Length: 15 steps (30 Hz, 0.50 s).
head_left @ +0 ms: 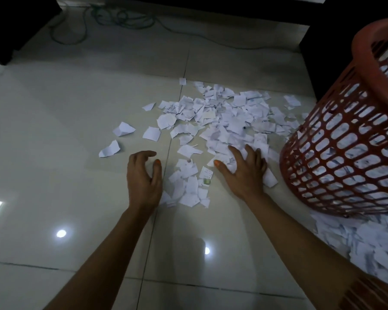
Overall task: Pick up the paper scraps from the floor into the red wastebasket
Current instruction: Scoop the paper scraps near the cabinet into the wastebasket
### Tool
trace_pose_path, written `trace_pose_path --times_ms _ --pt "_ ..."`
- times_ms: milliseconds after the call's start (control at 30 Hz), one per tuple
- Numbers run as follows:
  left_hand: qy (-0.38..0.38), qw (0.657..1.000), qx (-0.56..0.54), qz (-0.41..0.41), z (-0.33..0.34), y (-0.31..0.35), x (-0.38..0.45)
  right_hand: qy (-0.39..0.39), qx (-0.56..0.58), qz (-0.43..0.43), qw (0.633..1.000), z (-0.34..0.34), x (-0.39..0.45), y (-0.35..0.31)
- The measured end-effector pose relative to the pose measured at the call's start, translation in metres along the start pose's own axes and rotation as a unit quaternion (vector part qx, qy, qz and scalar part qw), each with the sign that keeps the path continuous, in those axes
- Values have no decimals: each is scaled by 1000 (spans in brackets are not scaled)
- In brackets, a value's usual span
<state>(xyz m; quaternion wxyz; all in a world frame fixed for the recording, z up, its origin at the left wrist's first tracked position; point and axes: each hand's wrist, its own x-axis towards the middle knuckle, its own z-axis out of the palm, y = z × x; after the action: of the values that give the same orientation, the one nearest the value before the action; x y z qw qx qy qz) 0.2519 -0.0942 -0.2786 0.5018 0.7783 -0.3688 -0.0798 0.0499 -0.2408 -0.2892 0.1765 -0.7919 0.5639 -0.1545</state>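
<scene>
Both hands are gathering paper scraps [224, 121]: the left hand [143, 180] is hovering loosely cupped and empty, the right hand [244, 173] is pressing flat on scraps, and next they probably need scooping together toward the red wastebasket [345, 153] beside the right hand.

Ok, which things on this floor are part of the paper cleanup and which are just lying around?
Part of the job:
scraps on the floor
red wastebasket, already holding paper
left hand, curled, holding nothing
right hand, pressing on scraps

Just lying about:
green cable at the back
dark furniture at the far left
</scene>
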Motion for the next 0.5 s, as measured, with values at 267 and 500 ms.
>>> trace_pose_path --times_ms 267,500 --pt "75 995 -7 -69 -11 -12 8 -96 -38 -74 992 28 -63 -65" --pt "75 995 -10 -65 -14 -14 7 53 -54 -112 991 37 -62 -64"
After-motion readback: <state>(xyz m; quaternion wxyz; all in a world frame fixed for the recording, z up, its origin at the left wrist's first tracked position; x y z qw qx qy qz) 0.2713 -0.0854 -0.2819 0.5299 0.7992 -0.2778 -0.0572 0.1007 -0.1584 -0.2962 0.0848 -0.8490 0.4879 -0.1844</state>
